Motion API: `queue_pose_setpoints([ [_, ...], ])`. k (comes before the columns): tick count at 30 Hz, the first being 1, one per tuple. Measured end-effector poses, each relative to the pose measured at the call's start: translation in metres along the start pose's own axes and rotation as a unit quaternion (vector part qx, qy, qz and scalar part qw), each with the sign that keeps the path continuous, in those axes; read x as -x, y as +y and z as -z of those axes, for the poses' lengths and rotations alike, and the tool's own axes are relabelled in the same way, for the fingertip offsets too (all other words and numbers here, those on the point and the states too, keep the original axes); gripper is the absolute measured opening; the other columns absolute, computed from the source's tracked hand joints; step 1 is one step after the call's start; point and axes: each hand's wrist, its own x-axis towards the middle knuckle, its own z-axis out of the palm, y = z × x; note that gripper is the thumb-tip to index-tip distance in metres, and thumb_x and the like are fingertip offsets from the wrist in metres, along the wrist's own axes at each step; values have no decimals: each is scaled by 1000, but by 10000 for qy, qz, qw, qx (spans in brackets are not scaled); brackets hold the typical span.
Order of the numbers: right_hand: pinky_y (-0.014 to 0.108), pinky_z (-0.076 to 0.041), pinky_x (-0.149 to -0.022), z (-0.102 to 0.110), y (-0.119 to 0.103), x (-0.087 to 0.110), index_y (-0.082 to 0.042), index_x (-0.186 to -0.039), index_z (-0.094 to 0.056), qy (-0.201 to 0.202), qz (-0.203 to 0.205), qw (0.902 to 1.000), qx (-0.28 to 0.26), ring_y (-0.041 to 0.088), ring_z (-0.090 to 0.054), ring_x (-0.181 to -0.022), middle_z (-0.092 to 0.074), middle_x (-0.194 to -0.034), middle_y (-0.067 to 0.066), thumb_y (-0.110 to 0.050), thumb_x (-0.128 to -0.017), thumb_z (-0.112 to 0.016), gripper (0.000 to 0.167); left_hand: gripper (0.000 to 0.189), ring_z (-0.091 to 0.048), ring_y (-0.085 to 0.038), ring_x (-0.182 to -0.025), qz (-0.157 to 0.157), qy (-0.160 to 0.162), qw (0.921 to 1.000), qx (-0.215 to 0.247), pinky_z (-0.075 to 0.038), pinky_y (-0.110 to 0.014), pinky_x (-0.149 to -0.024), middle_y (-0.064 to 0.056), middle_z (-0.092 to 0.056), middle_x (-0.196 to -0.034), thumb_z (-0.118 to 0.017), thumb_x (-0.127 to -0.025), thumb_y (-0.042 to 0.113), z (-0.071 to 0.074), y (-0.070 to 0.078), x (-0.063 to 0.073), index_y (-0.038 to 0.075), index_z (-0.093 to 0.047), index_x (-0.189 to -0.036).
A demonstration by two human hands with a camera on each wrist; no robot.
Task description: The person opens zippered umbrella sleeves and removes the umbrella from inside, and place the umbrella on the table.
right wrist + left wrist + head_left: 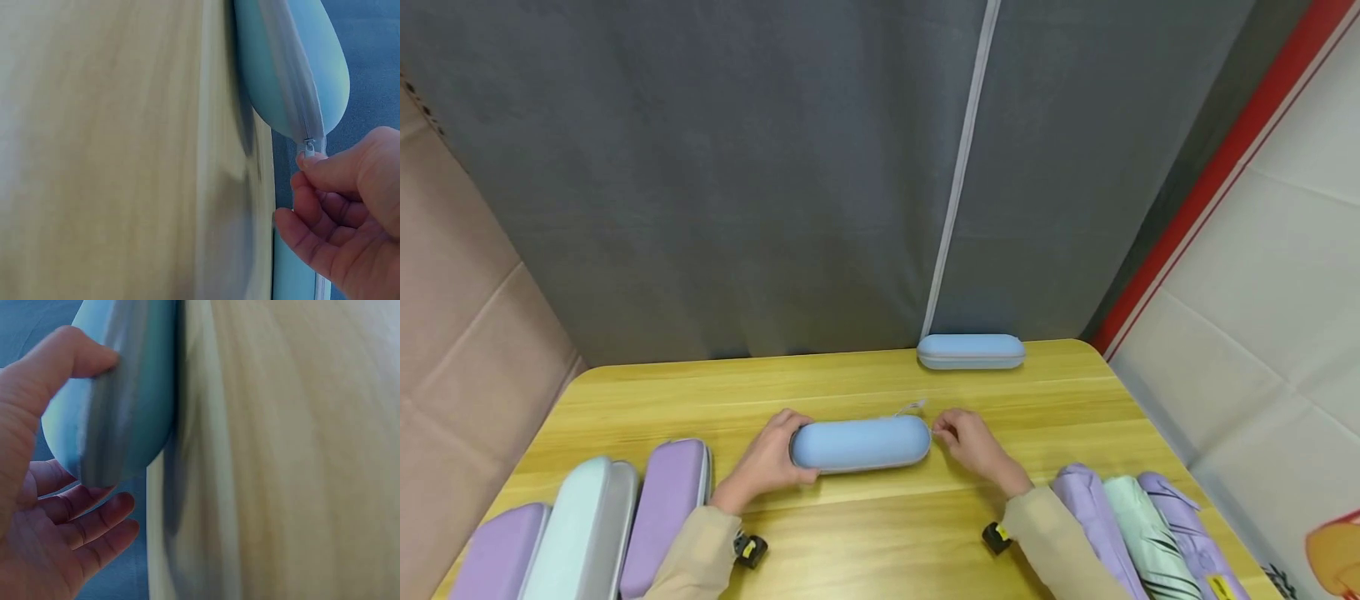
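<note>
A light blue zip case (861, 444) lies lengthwise on the wooden table in front of me. My left hand (771, 454) grips its left end; in the left wrist view the thumb (94, 357) presses on the grey zipper band while several fingers spread beyond the case's tip. At the other end, my right hand (973, 446) pinches the small zipper pull (310, 149) between thumb and fingertips. A grey zipper band (290, 62) runs along the case's side. Behind the right end, a thin pale strap (912, 407) sticks out. What is inside the case cannot be seen.
Another light blue case (972, 352) stands at the table's back edge, against the grey curtain (760, 183). On the left are a mint case (576, 525) and two purple cases (666, 508). Folded umbrellas, two purple (1093, 521) and one green (1150, 533), lie front right.
</note>
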Motion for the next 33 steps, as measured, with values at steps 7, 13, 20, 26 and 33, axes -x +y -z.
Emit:
queue_pose_setpoints([
  [7, 21, -42, -56, -2, -5, 9, -5, -80, -65, 14, 11, 10000, 42, 6, -47, -64, -60, -77, -1, 1, -85, -64, 8, 63, -55, -23, -94, 81, -8, 9999, 76, -49, -43, -80, -5, -55, -106, -82, -59, 25, 1, 0, 1, 3, -60, -114],
  [13, 20, -41, -52, -5, -14, 17, -4, -79, -64, 19, 66, 10000, -61, 4, -43, -60, -54, -71, -4, 0, -84, -65, 7, 63, -55, -23, -94, 200, 19, 9997, 115, -48, -43, -81, -6, -56, -105, -83, -58, 25, 0, 1, 2, 2, -60, -112],
  [20, 19, -41, -51, -10, -17, 21, -6, -76, -62, 156, 158, 9995, -227, 2, -43, -60, -52, -68, -6, 2, -80, -66, 10, 63, -55, -22, -93, 329, 199, 9991, -171, -48, -41, -81, -4, -57, -103, -84, -55, 26, -3, 5, 5, 3, -61, -109],
  [26, 18, -41, -50, -14, -16, 21, -7, -73, -61, 329, 210, 9989, -278, 0, -43, -59, -53, -66, -5, 5, -78, -66, 14, 64, -56, -23, -90, 400, 348, 9970, -565, -48, -42, -80, -5, -58, -99, -85, -53, 31, -5, 11, 9, 3, -62, -106],
  [33, 18, -41, -50, -18, -18, 21, -7, -73, -61, 379, 115, 9988, -299, 1, -44, -59, -53, -66, -5, 6, -77, -65, 14, 62, -55, -24, -91, 447, 426, 9950, -784, -44, -44, -84, -4, -59, -99, -84, -55, 33, -6, 14, 12, 6, -63, -107],
])
